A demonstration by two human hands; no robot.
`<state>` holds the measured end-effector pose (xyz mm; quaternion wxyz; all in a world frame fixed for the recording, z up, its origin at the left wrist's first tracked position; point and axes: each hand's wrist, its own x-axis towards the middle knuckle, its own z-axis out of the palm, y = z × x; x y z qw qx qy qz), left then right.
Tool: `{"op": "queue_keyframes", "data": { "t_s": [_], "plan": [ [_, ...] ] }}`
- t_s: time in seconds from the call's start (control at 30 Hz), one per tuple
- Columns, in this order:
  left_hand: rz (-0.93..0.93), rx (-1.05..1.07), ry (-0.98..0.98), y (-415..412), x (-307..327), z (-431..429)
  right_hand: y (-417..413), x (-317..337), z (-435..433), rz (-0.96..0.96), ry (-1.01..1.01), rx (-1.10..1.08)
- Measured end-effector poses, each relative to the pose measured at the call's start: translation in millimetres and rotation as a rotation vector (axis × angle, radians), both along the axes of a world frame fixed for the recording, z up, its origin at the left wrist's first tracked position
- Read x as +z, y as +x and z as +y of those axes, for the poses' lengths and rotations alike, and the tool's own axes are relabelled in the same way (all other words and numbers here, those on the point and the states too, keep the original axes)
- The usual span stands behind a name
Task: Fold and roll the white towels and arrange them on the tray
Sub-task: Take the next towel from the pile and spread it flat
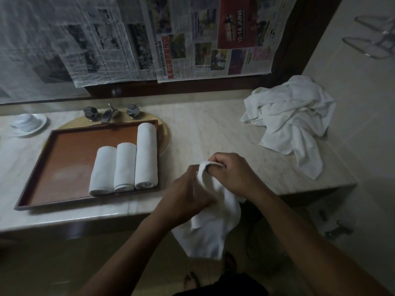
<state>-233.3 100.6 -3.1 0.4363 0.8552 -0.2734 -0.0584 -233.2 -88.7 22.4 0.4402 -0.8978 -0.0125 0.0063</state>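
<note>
We see the left hand [188,189] and right hand [232,173] both gripping one white towel [213,229] that hangs over the surface [203,135] edge. Three rolled towels [125,167] lie side by side, touching, in the tray [32,189].

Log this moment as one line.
left hand: holds hanging towel | right hand: grips same | tray: three rolled towels | counter: unfolded pile

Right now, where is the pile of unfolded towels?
In the head view, the pile lies at the right end of the counter by the wall, right of the tray.
</note>
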Motion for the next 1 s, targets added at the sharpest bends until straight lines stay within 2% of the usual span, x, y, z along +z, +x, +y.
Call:
{"op": "queue_keyframes", "data": {
  "t_s": [0.13,0.27,0.4,0.53,0.63,0.73,0.87,1.0],
  "plan": [
    [-0.165,0.196,0.067,13,-19,6,2,3,-8,0.029,0.007,0.022],
    [-0.03,0.117,-0.049,8,-13,12,0,0,-7,0.051,0.008,-0.021],
    [0.044,0.08,-0.03,-3,-15,3,0,-1,1,0.082,0.009,-0.064],
    [-0.087,0.211,-0.017,5,-20,5,-2,3,-3,0.081,0.007,-0.002],
    [-0.102,0.275,0.064,14,-14,16,-7,4,-14,0.088,0.01,0.074],
    [-0.139,0.232,0.103,19,-12,23,-12,4,-25,0.183,-0.002,0.173],
    [-0.061,0.167,0.112,19,-11,32,-17,0,-45,0.288,-0.166,0.255],
    [0.026,0.062,0.148,18,-11,43,-20,-7,-67,0.31,-0.211,0.24]
  ]
}}
